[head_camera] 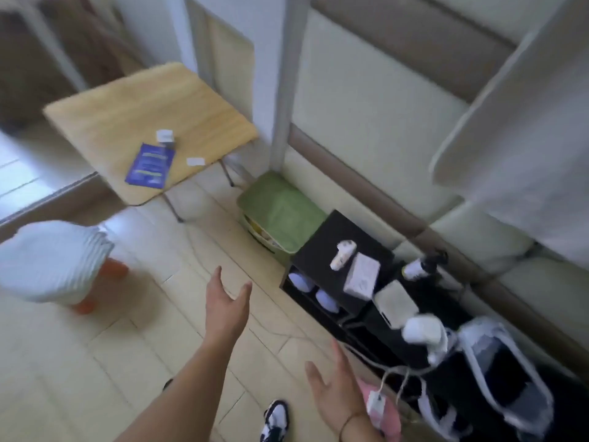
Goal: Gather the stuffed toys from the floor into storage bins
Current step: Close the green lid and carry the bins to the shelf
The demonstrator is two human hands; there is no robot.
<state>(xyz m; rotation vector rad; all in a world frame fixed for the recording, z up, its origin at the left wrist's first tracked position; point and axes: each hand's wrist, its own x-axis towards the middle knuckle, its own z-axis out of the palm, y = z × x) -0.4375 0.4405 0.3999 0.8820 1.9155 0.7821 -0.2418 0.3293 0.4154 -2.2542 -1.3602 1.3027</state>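
A large white stuffed goose toy point(51, 261) with orange feet stands on the tiled floor at the left edge. My left hand point(226, 309) reaches forward over the floor, fingers apart and empty, well to the right of the toy. Lower down, my right hand point(334, 390) is also open with nothing in it. A green-topped bin point(280, 215) sits against the wall beside the black shelf. A pink thing point(382, 409) lies on the floor behind my right wrist, too hidden to identify.
A small wooden folding table point(149, 129) with a blue packet point(149, 165) stands ahead. A low black shelf unit point(366, 291) holds small boxes, bottles and white cables along the right wall. A mesh basket point(497, 378) sits at the lower right. My shoe point(275, 421) shows below.
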